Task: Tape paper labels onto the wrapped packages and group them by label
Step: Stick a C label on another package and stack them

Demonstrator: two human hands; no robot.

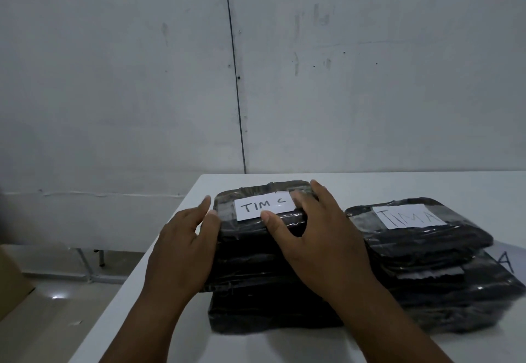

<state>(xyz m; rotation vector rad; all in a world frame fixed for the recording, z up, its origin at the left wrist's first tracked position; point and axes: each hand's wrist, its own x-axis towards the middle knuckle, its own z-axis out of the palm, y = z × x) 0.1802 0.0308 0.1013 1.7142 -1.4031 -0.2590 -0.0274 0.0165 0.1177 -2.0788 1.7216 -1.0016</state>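
A white table (370,189) stands against a pale grey wall (113,78) marked with smudges and a thin dark vertical line; to the left, the floor (57,320) and part of a brown cardboard box (11,274) are visible. On the table sit two stacks of black plastic-wrapped packages. The left stack (256,291) is topped by a package bearing a white paper label reading "TIM C" (263,205). The left hand (182,246) lies flat against that package's left edge, fingers straight and close together. The right hand (316,231) rests over the package's right side, fingers spread, its thumb touching the label's lower edge and fingertips reaching the far edge. Just beside it, the right stack (444,277) carries a label that seems to read "TIM A" (408,216), though blurred.
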